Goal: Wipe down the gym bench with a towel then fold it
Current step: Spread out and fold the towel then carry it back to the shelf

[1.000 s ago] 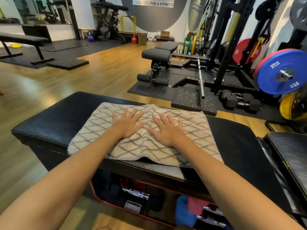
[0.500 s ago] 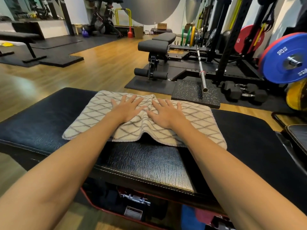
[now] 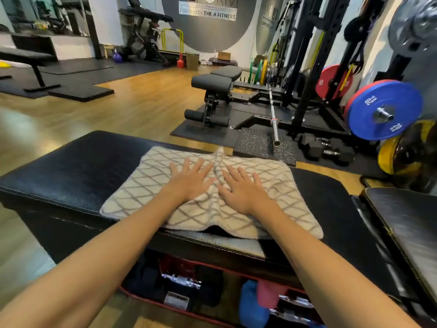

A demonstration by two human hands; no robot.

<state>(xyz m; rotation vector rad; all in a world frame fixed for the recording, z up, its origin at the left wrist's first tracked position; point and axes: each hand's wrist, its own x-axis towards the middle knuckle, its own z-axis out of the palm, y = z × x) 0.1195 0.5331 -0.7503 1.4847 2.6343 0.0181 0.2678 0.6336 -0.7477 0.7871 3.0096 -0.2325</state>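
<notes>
On the black bench [image 3: 71, 171], both hands press the towel [image 3: 279, 185] flat.

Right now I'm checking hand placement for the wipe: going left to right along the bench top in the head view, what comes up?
Bare black padded bench → left edge of the cream lattice-patterned towel → left hand → raised towel crease → right hand → second black pad.
</notes>
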